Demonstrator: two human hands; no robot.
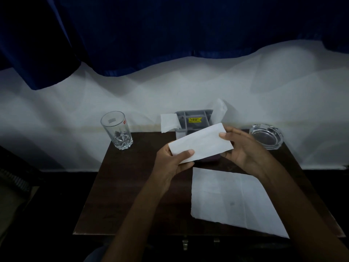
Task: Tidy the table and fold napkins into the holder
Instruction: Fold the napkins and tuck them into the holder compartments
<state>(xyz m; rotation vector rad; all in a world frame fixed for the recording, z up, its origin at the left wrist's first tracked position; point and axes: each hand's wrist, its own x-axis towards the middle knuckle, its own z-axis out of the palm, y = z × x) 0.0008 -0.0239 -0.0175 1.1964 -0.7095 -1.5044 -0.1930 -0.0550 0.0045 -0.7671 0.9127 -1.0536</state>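
Observation:
A folded white napkin (203, 143) is held in the air over the middle of the dark wooden table (122, 195). My left hand (171, 163) pinches its lower left end, thumb on top. My right hand (243, 150) holds its upper right end, thumb on the top edge. Behind the napkin stands a grey napkin holder (194, 120) with a yellow price sticker. One white napkin (168, 121) sticks out at its left side and another (220, 108) at its right. An unfolded white napkin (232, 199) lies flat on the table's near right part.
A clear drinking glass (118, 130) stands at the table's far left corner. A glass ashtray (266, 136) sits at the far right corner. White cloth (75, 114) and a dark blue curtain (151, 35) hang behind the table. Something dark (209, 159) lies under the held napkin.

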